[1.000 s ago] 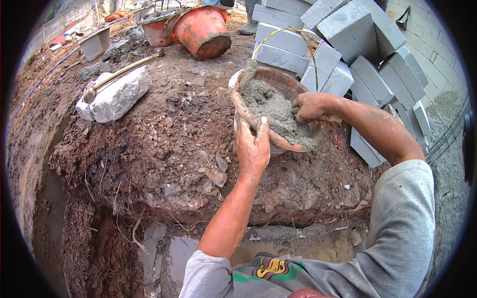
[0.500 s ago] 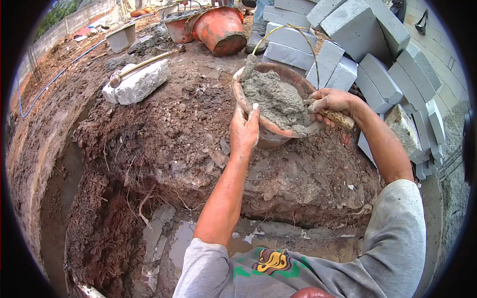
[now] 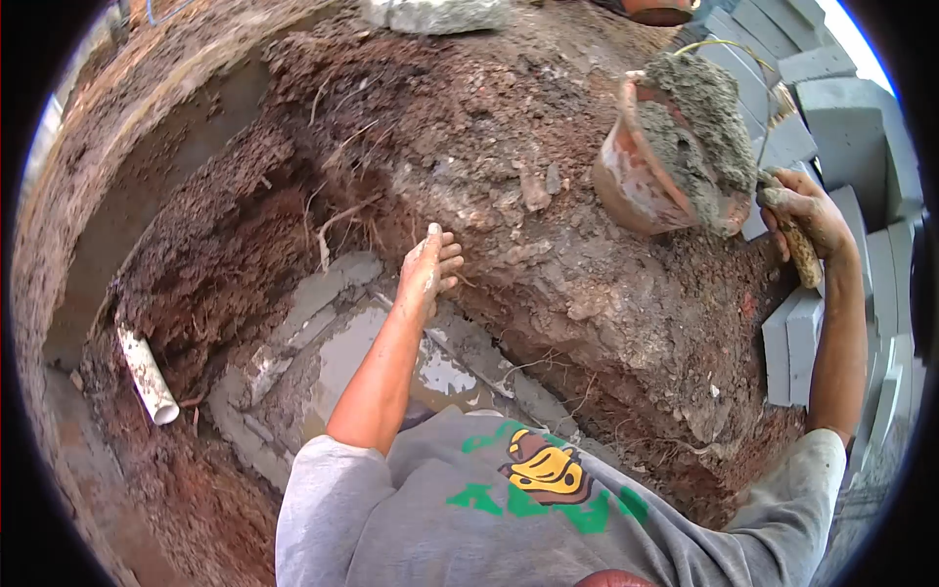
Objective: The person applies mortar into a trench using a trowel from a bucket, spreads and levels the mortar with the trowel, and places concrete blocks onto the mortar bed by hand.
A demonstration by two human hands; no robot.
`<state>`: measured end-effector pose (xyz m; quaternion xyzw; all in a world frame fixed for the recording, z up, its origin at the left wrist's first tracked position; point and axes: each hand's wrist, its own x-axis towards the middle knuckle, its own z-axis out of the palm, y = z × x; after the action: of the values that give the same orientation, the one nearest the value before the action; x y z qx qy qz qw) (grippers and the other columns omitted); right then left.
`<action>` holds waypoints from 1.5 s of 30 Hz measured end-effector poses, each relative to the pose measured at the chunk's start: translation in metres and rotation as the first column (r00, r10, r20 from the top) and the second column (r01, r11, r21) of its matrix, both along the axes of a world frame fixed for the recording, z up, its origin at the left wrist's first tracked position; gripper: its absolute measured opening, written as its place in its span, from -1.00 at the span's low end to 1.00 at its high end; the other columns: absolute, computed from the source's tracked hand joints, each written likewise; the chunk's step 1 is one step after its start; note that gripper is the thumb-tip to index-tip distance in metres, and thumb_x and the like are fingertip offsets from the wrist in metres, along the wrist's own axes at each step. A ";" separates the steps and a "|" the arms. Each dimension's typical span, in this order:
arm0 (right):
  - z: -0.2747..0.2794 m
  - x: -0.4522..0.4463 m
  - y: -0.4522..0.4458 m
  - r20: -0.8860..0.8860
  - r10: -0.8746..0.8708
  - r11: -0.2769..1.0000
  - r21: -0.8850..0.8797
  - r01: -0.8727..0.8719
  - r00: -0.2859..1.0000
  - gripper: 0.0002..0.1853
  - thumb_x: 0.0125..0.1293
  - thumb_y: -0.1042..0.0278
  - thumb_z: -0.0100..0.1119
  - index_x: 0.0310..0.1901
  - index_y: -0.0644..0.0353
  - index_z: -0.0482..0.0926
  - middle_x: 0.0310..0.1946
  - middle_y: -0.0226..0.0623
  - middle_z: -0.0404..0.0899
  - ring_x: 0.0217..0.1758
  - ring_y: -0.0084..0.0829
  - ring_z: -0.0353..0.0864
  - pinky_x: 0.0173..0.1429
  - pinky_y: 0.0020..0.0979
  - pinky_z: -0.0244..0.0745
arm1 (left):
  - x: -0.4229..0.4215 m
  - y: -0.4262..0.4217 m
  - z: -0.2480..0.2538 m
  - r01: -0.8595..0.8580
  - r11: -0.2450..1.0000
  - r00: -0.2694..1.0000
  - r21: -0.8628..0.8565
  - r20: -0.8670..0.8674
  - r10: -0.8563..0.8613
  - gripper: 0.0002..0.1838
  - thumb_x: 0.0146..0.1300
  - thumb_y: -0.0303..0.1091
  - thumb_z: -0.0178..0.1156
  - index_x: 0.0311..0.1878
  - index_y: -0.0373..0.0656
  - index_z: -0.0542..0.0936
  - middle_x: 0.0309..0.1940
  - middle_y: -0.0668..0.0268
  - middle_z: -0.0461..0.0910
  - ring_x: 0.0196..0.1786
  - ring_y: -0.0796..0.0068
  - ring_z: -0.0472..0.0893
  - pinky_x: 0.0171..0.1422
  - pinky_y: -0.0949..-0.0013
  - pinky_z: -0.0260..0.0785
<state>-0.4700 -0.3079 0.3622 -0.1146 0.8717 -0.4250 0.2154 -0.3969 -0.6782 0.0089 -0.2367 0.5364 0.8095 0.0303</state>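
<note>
1. Off the rim since the earlier frame, the left hand [image 3: 431, 266] now hangs over the trench [image 3: 469, 357], well apart from the mortar bucket [image 3: 626, 186]; the view has swung as well, and the heap stands closer to the bucket's right side.
2. That bucket sits on the earth bank [image 3: 636, 323] above the trench, its rim smeared and its wall streaked.
3. Grey mortar [image 3: 719, 117] rises in a large mound at the rim nearest the trowel [image 3: 804, 259] – seemingly a load gathered on the blade, though the blade itself is hidden.
4. The right hand [image 3: 814, 217] has its grip closed round the trowel's handle at the bucket's right edge. The left hand's fingers are loosely extended, slightly apart, with nothing seen in them.
5. As for progress, scooping looks well under way: the mound is gathered, but it has not cleared the bucket. More mortar lies inside, so I judge plenty is left.
6. Beyond, the concrete blocks [image 3: 851, 137] are stacked to the right. Muddy water [image 3: 357, 357] lies in the trench between grey edges – mortar or block, I cannot tell. Farther left, a white pipe [image 3: 149, 377] pokes from the soil.
</note>
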 end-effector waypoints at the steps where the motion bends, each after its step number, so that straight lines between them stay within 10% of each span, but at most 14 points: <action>1: -0.013 0.001 -0.014 -0.011 0.036 0.999 -0.025 -0.037 0.999 -0.69 0.18 0.20 0.17 -0.25 0.31 0.44 -0.63 -0.37 0.43 -0.82 -0.60 0.38 -0.74 -0.60 0.37 | 0.023 -0.013 -0.012 -0.055 0.998 0.996 0.015 0.065 0.054 -0.26 0.36 0.28 -0.11 0.29 -0.21 0.37 0.13 0.17 0.51 0.04 0.37 0.54 -0.03 0.26 0.42; 8: -0.159 0.054 -0.179 0.151 0.247 0.964 -0.143 -0.226 0.957 -0.57 0.00 0.13 0.36 -0.21 0.27 0.47 -0.61 -0.48 0.41 -0.68 -0.61 0.38 -0.62 -0.57 0.26 | 0.164 -0.097 -0.127 -0.487 0.873 0.847 0.025 0.260 0.465 -0.25 0.34 0.32 -0.13 0.26 -0.21 0.39 0.14 0.12 0.50 0.12 0.31 0.52 0.02 0.19 0.38; 18: -0.487 0.098 -0.460 0.544 0.652 0.656 -0.054 -0.753 0.528 -0.74 0.13 0.29 0.22 -0.17 0.21 0.53 -0.55 -0.48 0.46 -0.58 -0.65 0.39 -0.45 -0.52 0.36 | 0.351 -0.150 -0.275 -0.906 0.423 0.332 -0.013 0.599 0.728 -0.18 0.36 0.33 -0.23 0.39 -0.21 0.22 0.26 0.04 0.38 0.29 0.13 0.38 0.23 0.02 0.22; 22: -0.642 0.098 -0.571 0.248 0.802 0.588 -0.173 -0.790 0.543 -0.67 0.09 0.33 0.20 -0.10 0.31 0.56 -0.53 -0.37 0.52 -0.57 -0.56 0.39 -0.38 -0.44 0.41 | 0.335 -0.200 -0.386 -0.979 0.131 0.200 0.154 0.635 0.746 -0.15 0.36 0.33 -0.30 0.48 -0.16 0.02 0.39 -0.03 0.15 0.43 0.00 0.16 0.40 -0.05 0.00; 27: -0.741 0.089 -0.704 -0.113 0.942 0.334 0.279 -0.900 0.315 -0.75 0.00 0.30 0.14 -0.34 0.31 0.50 -0.38 -0.01 0.56 -0.32 0.05 0.58 -0.18 -0.05 0.49 | 0.270 -0.310 -0.506 -0.929 -0.142 0.102 0.341 0.606 0.789 -0.08 0.31 0.37 -0.29 0.51 -0.11 -0.16 0.47 -0.09 -0.11 0.51 -0.08 -0.06 0.49 -0.10 -0.21; 32: -0.853 0.106 -0.772 -0.389 0.921 0.235 0.580 -0.780 -0.012 -0.73 0.07 0.34 0.16 -0.17 0.21 0.54 -0.10 -0.14 0.50 -0.09 -0.10 0.57 -0.07 -0.15 0.57 | 0.222 -0.414 -0.558 -0.837 -0.342 -0.024 0.427 0.596 0.803 -0.02 0.29 0.40 -0.29 0.51 -0.09 -0.34 0.51 -0.07 -0.30 0.54 -0.08 -0.25 0.56 -0.04 -0.46; 45: -0.857 0.069 -0.733 -0.364 0.928 0.318 0.656 -0.684 0.083 -0.70 0.05 0.38 0.14 -0.11 0.12 0.52 -0.22 -0.14 0.43 -0.06 -0.11 0.51 -0.05 -0.09 0.46 | 0.215 -0.427 -0.575 -0.920 -0.086 0.145 0.381 0.537 0.831 0.01 0.27 0.45 -0.34 0.51 -0.12 -0.32 0.51 -0.05 -0.25 0.53 -0.08 -0.14 0.53 -0.10 -0.40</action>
<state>-0.4009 -1.0410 -0.4944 -0.6980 0.7115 -0.0008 0.0812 -0.1819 -1.1054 -0.5664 -0.5501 -0.0749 0.7346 -0.3900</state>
